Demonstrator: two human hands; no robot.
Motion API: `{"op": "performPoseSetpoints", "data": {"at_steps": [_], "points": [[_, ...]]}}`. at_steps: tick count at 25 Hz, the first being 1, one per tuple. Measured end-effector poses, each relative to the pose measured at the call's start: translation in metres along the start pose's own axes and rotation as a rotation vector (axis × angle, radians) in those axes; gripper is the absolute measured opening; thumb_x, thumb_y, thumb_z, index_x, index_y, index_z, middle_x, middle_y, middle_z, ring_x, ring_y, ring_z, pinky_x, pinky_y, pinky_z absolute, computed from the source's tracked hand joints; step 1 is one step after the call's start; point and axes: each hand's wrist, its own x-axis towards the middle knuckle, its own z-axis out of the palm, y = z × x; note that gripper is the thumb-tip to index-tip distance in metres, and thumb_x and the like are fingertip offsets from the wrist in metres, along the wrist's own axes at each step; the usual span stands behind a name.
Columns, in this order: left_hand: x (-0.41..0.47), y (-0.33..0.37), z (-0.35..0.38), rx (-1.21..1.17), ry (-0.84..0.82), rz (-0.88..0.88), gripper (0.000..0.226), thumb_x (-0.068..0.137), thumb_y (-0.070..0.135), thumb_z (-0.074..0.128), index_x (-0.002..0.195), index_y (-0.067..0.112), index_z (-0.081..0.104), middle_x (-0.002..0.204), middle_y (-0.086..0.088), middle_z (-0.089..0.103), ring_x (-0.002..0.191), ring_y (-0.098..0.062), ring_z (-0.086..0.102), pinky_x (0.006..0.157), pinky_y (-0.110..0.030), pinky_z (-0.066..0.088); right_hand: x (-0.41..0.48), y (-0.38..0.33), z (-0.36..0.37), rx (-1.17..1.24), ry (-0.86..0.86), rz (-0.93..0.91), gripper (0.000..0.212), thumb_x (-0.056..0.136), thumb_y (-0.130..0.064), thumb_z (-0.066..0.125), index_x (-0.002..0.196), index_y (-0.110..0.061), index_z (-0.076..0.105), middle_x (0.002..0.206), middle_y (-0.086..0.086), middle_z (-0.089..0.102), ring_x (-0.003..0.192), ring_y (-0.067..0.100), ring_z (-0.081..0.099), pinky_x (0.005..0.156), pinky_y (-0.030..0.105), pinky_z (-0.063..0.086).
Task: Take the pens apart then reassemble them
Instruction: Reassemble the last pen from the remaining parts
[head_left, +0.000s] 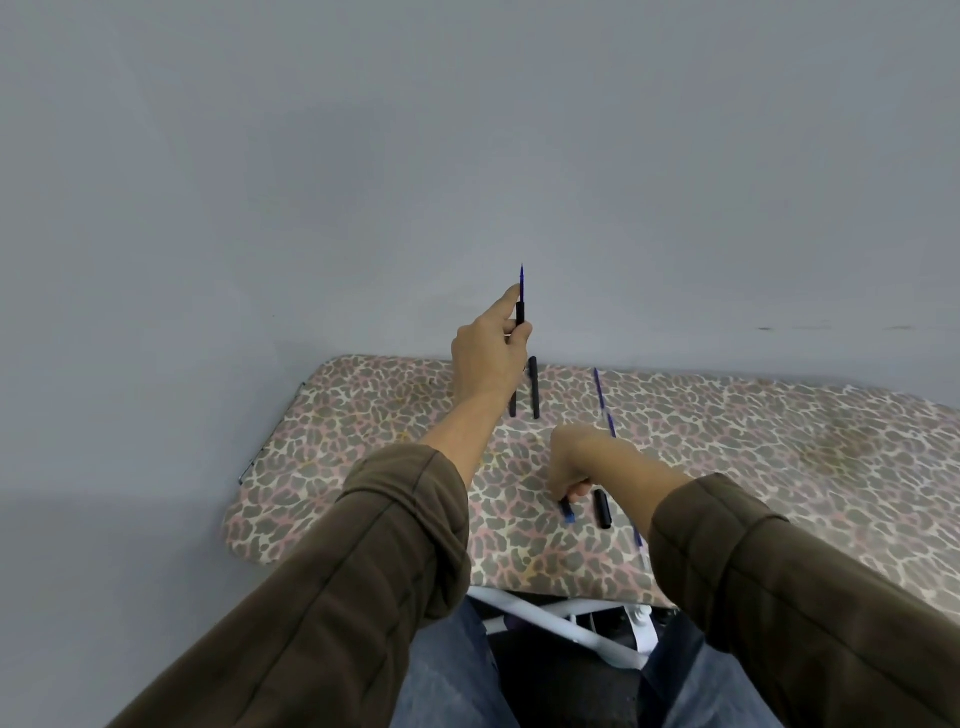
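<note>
My left hand (488, 353) is raised above the board's far edge, closed around a black pen barrel (520, 312) held upright with a blue refill tip sticking out of its top. My right hand (571, 462) is down on the leopard-print board (363, 467), fingers pinching a small blue and black pen piece (567, 510). A black cap (602, 509) lies just right of that piece. Two black pen parts (534, 387) lie side by side near the far edge, partly hidden by my left wrist. A thin blue refill (602, 400) lies to their right.
The board is narrow and ends at a rounded tip on the left, with a grey wall right behind it. Another thin blue refill (638, 538) lies by my right sleeve. White metal legs (561, 618) show under the near edge, above my knees.
</note>
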Motion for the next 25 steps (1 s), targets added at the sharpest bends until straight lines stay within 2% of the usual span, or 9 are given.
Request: {"op": "performPoseSetpoints", "data": {"at_steps": [3,5,7,9,11,14,18,25], "points": [[0.0,0.0,0.002,0.016,-0.007,0.0,0.051,0.098,0.02,0.067,0.145,0.036,0.054,0.097,0.005,0.077,0.076,-0.005,0.063,0.083,-0.018,0.047,0.0,0.003,-0.008,0.099,0.068,0.018,0.021,0.089,-0.011,0.07,0.07,-0.01,0.059,0.044,-0.003,0.061,0.044,0.013,0.057,0.052,0.022,0.049],[0.0,0.001,0.002,0.034,-0.009,0.001,0.051,0.098,0.02,0.066,0.144,0.036,0.055,0.097,0.005,0.077,0.076,-0.005,0.062,0.082,-0.017,0.046,-0.002,0.007,-0.022,0.187,0.188,0.027,0.018,0.09,-0.006,0.063,0.073,-0.006,0.059,0.043,0.001,0.06,0.038,0.013,0.056,0.041,0.021,0.044],[-0.001,0.004,0.003,0.034,-0.016,0.005,0.05,0.097,0.02,0.066,0.143,0.036,0.055,0.098,0.004,0.077,0.079,-0.007,0.063,0.082,-0.019,0.046,-0.007,0.014,-0.043,0.298,0.316,0.016,0.012,0.095,-0.004,0.057,0.087,-0.001,0.066,0.065,0.009,0.067,0.051,0.02,0.059,0.05,0.026,0.049],[-0.003,0.007,0.004,0.024,-0.025,0.002,0.05,0.097,0.021,0.066,0.143,0.036,0.055,0.096,0.005,0.077,0.081,-0.008,0.064,0.081,-0.019,0.046,-0.013,0.025,-0.066,0.44,0.46,-0.02,0.02,0.1,-0.009,0.056,0.106,0.0,0.073,0.089,0.015,0.074,0.065,0.026,0.064,0.066,0.035,0.059],[-0.004,0.01,0.007,0.028,-0.032,-0.007,0.05,0.098,0.022,0.067,0.144,0.036,0.055,0.095,0.006,0.076,0.082,-0.009,0.064,0.079,-0.02,0.045,-0.024,0.034,-0.09,0.613,0.609,-0.087,0.022,0.104,-0.015,0.055,0.112,-0.004,0.072,0.102,0.016,0.076,0.075,0.029,0.072,0.078,0.041,0.064],[-0.008,0.019,0.011,0.028,-0.044,0.005,0.05,0.098,0.023,0.067,0.146,0.034,0.054,0.094,0.007,0.076,0.081,-0.01,0.065,0.078,-0.023,0.048,-0.046,0.043,-0.12,0.903,0.833,-0.197,0.017,0.107,-0.015,0.052,0.112,-0.006,0.067,0.103,0.014,0.076,0.089,0.032,0.077,0.08,0.047,0.065],[-0.012,0.031,0.016,0.022,-0.038,0.042,0.05,0.098,0.022,0.066,0.145,0.033,0.055,0.101,0.001,0.077,0.087,-0.016,0.07,0.086,-0.027,0.052,-0.078,0.044,-0.148,1.045,1.045,-0.313,0.016,0.107,-0.013,0.05,0.109,-0.008,0.065,0.092,0.01,0.076,0.082,0.026,0.078,0.071,0.039,0.067],[-0.019,0.054,0.017,0.018,-0.049,0.089,0.047,0.099,0.021,0.064,0.144,0.034,0.056,0.106,0.0,0.077,0.093,-0.018,0.07,0.087,-0.029,0.052,-0.108,0.045,-0.158,1.019,1.061,-0.354,0.018,0.108,-0.015,0.048,0.115,-0.011,0.065,0.098,0.01,0.075,0.08,0.027,0.078,0.071,0.039,0.067]]}}
